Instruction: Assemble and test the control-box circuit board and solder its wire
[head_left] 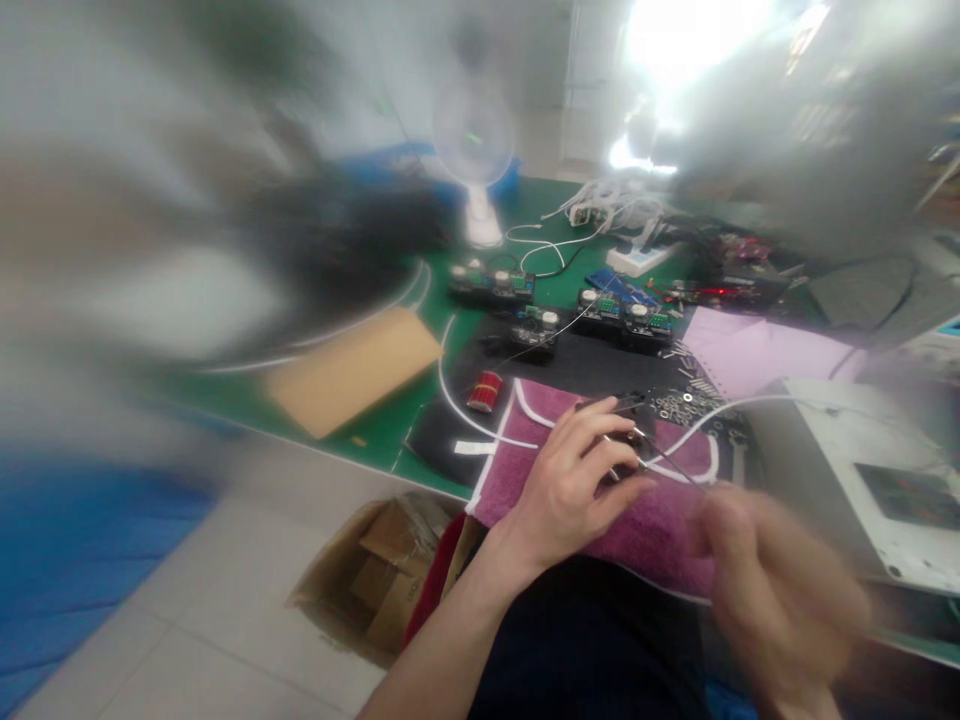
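My left hand (574, 480) rests on a magenta towel (652, 525) on the green table, fingers curled and pinched round a small dark part (624, 440) with thin metal leads. My right hand (780, 590) is close to the camera and smeared by motion; its fingers cannot be made out. A thin metal rod or tweezers (675, 465) runs from the dark part toward the right hand. A thin white cable (720, 415) arcs over the towel beside the left fingers.
Several black circuit modules (622, 318) line the green table (375, 430) behind a black mat. A red wire spool (485, 391), a brown cardboard sheet (352, 370), a white fan (474, 150), a pink sheet (757, 355) and a white box (847, 470) stand around. An open carton (375, 580) sits on the floor.
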